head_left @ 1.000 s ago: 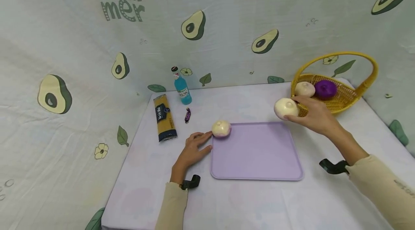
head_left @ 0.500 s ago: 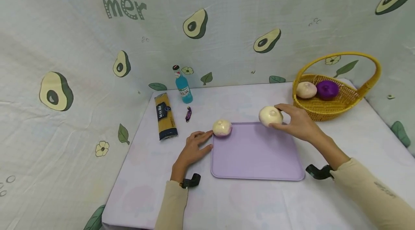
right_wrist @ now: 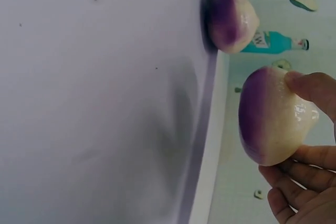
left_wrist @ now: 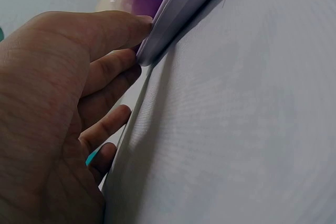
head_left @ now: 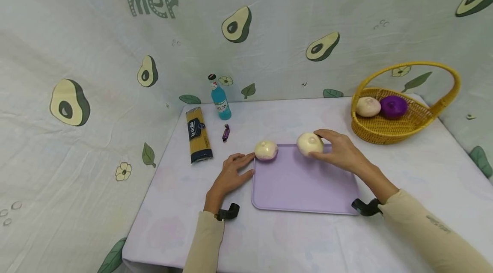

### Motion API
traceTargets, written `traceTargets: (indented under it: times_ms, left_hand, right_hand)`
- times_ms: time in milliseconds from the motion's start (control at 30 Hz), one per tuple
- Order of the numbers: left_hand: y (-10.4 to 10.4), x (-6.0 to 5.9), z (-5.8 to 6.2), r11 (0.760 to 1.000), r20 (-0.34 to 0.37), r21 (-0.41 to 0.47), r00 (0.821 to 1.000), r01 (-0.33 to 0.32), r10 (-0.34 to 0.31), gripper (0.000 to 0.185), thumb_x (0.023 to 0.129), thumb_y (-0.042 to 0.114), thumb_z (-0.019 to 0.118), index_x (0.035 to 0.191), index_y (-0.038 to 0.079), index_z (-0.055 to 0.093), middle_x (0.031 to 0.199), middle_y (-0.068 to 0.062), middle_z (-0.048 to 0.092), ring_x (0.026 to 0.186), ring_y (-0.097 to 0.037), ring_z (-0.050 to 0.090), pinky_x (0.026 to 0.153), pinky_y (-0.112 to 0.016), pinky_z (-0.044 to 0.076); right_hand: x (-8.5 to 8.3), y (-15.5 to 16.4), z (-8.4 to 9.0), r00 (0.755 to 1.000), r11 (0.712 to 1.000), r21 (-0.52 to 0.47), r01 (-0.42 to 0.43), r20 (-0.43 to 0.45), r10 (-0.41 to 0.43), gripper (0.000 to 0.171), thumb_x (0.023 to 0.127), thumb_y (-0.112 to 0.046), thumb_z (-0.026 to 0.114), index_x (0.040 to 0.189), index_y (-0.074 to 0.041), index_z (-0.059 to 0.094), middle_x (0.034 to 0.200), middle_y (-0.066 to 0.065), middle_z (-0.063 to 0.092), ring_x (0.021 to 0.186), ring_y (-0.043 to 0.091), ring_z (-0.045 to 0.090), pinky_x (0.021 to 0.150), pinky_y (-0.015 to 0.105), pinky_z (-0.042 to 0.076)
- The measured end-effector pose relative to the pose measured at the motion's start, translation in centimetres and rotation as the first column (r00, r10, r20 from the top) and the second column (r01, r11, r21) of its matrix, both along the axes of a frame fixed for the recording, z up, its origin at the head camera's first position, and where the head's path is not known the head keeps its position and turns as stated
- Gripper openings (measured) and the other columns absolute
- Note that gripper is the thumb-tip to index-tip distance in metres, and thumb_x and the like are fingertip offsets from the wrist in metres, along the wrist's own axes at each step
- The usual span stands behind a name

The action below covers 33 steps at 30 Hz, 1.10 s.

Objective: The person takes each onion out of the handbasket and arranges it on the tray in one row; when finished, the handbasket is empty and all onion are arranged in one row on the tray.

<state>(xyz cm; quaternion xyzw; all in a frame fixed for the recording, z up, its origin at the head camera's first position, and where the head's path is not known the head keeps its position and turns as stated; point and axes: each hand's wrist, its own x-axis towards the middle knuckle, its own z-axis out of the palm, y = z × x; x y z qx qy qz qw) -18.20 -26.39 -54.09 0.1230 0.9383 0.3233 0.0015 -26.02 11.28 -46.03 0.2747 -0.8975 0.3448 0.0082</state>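
Observation:
My right hand (head_left: 340,153) pinches a cream-and-purple turnip (head_left: 310,144) between thumb and fingers, above the back of the lilac tray (head_left: 304,187). In the right wrist view the turnip (right_wrist: 273,116) shows its purple half towards the tray, with a gap between them. A second turnip (head_left: 266,150) sits in the tray's back left corner. My left hand (head_left: 230,177) lies beside the tray's left edge, fingers extended. Its thumb and fingertips touch the rim, as the left wrist view shows at the tray edge (left_wrist: 168,19).
A yellow wicker basket (head_left: 379,138) at the back right holds a pale turnip (head_left: 368,106) and a purple, round vegetable (head_left: 393,107). Back left are a pasta packet (head_left: 198,135), a blue bottle (head_left: 221,101) and a purple-wrapped candy (head_left: 226,133).
My right hand has carried the turnip leftward from beside the basket to over the tray. My left hand has stayed at the tray's left edge. The head view has shifted slightly.

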Motion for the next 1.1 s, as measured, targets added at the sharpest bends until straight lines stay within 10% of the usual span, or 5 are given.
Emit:
traceTargets:
  times_ms: [1100]
  left_hand:
    - [0.1, -0.1, 0.2, 1.0, 0.023, -0.015, 0.999, -0.025, 0.025, 0.057, 0.096, 0.052, 0.061, 0.15, 0.045, 0.042, 0.148, 0.022, 0.047, 0.14, -0.014, 0.031, 0.112, -0.048, 0.025]
  right_hand:
    - [-0.5, -4.0, -1.7, 0.992, 0.998, -0.005, -0.063, 0.109, 0.063, 0.076, 0.081, -0.035, 0.085, 0.139, 0.002, 0.054, 0.138, 0.023, 0.055, 0.128, 0.041, 0.051, 0.106, 0.058, 0.038]
